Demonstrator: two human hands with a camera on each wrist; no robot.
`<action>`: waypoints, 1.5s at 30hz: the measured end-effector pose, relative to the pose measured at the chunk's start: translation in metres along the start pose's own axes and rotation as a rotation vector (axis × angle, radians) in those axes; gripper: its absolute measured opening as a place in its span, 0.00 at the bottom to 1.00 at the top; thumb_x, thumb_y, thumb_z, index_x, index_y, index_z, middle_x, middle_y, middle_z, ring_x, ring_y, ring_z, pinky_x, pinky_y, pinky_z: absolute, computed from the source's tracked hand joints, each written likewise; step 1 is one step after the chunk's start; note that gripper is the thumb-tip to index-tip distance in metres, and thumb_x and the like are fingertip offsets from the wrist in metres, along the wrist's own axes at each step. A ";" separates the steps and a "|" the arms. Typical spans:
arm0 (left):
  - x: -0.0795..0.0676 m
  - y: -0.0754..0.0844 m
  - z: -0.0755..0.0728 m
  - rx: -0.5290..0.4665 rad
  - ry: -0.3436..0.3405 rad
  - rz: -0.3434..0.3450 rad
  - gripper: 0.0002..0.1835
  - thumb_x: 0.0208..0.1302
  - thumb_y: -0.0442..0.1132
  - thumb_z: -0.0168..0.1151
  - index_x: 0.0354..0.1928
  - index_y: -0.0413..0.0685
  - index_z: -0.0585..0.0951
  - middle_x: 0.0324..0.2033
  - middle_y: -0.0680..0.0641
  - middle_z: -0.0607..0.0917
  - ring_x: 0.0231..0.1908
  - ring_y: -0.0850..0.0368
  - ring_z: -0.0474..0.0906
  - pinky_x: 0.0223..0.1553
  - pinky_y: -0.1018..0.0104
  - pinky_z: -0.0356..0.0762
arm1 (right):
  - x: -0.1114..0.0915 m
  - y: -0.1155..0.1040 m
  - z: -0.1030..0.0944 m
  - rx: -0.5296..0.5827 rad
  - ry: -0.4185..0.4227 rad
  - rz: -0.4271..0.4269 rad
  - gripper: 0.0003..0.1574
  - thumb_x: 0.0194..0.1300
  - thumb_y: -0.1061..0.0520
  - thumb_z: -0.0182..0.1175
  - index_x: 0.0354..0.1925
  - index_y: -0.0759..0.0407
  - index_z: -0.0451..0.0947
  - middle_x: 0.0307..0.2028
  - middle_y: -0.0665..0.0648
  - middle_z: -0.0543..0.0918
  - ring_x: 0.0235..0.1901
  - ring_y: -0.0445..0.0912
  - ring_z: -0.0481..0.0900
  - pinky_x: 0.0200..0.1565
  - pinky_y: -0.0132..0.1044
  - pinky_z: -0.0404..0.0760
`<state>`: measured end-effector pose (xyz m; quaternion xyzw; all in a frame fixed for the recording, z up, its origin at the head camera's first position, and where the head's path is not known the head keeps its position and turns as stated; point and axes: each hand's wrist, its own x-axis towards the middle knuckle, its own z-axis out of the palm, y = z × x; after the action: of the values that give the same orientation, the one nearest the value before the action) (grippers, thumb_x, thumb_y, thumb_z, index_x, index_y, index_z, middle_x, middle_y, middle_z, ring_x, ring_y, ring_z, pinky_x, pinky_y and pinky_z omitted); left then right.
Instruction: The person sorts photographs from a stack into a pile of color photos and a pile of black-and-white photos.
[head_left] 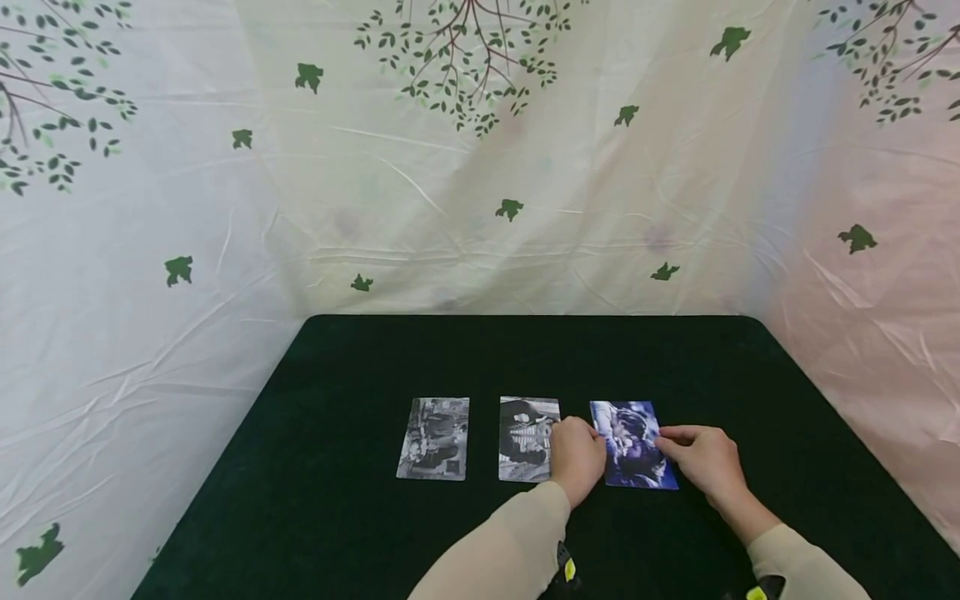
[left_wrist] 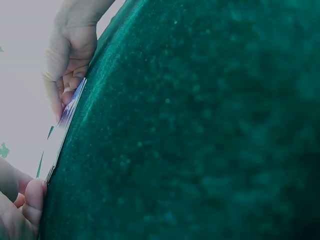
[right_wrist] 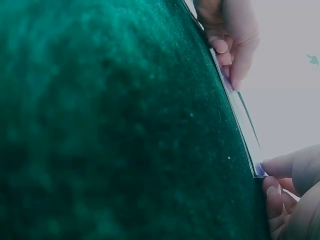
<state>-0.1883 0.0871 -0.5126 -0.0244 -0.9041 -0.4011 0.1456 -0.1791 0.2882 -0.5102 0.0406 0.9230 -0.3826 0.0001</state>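
A glossy blue-and-white picture card [head_left: 633, 446] lies on the dark green cloth, rightmost of three in a row. My left hand [head_left: 577, 454] pinches its left edge, fingers curled. At the right edge, thumb and forefinger of my right hand [head_left: 703, 460] hold the card. Both wrist views catch the card edge-on, low over the cloth, as a thin layered strip [right_wrist: 241, 125] between the hands. Left of it lies a black-and-white picture card [head_left: 525, 437], its right side partly covered by my left hand. Another black-and-white picture card [head_left: 435, 437] lies farthest left.
The table [head_left: 337, 358] has a dark green fuzzy cover and rounded far corners. Pale cloth curtains [head_left: 450, 233] printed with leaves and branches hang behind it and along both sides. Each wrist carries a dark band with a yellow mark.
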 end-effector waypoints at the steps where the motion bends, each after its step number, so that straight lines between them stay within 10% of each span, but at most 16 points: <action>1: 0.000 0.000 0.000 -0.002 -0.003 -0.003 0.12 0.51 0.34 0.70 0.13 0.51 0.83 0.16 0.55 0.82 0.22 0.63 0.76 0.25 0.67 0.71 | 0.000 0.000 0.000 0.001 -0.003 -0.001 0.25 0.65 0.44 0.61 0.50 0.60 0.82 0.48 0.66 0.82 0.42 0.51 0.78 0.37 0.40 0.76; 35: 0.001 -0.001 0.002 -0.076 -0.051 -0.058 0.16 0.54 0.34 0.67 0.10 0.52 0.81 0.10 0.59 0.76 0.18 0.66 0.68 0.21 0.70 0.66 | 0.003 0.003 -0.001 0.049 -0.031 0.050 0.25 0.66 0.45 0.60 0.52 0.62 0.78 0.43 0.61 0.82 0.37 0.49 0.79 0.35 0.40 0.78; 45: 0.005 0.005 -0.039 -0.301 0.020 -0.061 0.04 0.59 0.39 0.67 0.28 0.49 0.86 0.20 0.59 0.82 0.20 0.69 0.75 0.24 0.72 0.75 | -0.002 -0.003 -0.006 0.227 -0.024 0.072 0.30 0.70 0.44 0.54 0.60 0.64 0.70 0.42 0.60 0.81 0.36 0.48 0.79 0.35 0.37 0.80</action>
<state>-0.1823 0.0618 -0.4826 -0.0143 -0.8326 -0.5365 0.1369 -0.1776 0.2907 -0.5036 0.0687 0.8717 -0.4848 0.0203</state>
